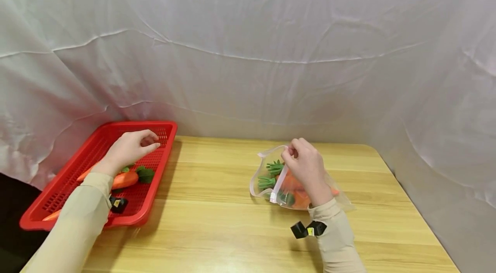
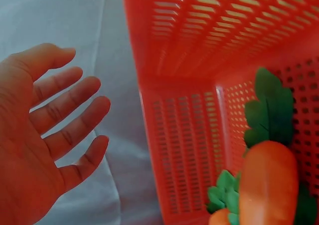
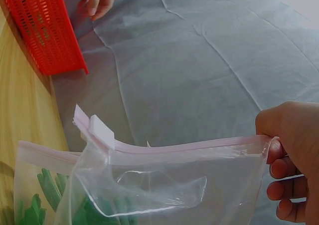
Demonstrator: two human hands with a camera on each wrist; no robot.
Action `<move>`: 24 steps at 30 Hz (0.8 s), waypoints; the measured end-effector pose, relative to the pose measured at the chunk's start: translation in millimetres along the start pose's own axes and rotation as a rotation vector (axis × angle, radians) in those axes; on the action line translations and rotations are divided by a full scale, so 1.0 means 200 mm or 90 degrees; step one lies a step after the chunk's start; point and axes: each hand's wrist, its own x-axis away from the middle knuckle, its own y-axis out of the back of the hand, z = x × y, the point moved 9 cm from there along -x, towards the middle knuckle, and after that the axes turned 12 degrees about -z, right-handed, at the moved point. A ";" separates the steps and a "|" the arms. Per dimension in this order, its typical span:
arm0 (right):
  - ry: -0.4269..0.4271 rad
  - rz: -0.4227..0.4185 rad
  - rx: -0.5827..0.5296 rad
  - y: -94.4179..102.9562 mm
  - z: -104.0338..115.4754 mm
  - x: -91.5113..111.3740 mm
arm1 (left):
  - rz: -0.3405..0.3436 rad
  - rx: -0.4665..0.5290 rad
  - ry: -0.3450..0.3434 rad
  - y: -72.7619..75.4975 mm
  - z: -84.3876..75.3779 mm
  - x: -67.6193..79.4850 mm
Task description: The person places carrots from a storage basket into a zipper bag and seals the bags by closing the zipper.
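My left hand [image 1: 129, 148] hovers over the red plastic basket [image 1: 164, 169], its fingers relaxed and nothing in them. In the left wrist view that hand [image 2: 55, 125] shows spread, loosely bent fingers beside the basket wall [image 2: 184, 155]. Inside the basket lie orange carrots [image 1: 125, 180] with green leaves [image 1: 145, 175]. Over on the right, my right hand [image 1: 308, 169] pinches the top edge of a clear zip bag [image 3: 164, 185] between thumb and forefinger. The bag's mouth gapes, with its white slider [image 3: 101, 131] at one end. Carrots with green tops [image 1: 266, 182] are inside the bag.
The basket stands on the left side of the wooden table [image 1: 209, 221], partly past its edge. Grey-white cloth [image 1: 248, 92] hangs behind the table and at both sides. Small black devices [image 1: 310, 229] are strapped to both wrists.
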 end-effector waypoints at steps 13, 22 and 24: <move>0.004 0.001 -0.008 0.00 0.00 0.00 | 0.132 -0.009 0.065 -0.15 0.21 0.04; 0.000 0.003 -0.008 -0.01 0.01 -0.01 | 0.255 -0.008 0.142 -0.21 0.36 0.11; -0.003 0.005 -0.006 -0.01 0.01 -0.01 | 0.280 -0.019 0.145 -0.23 0.39 0.13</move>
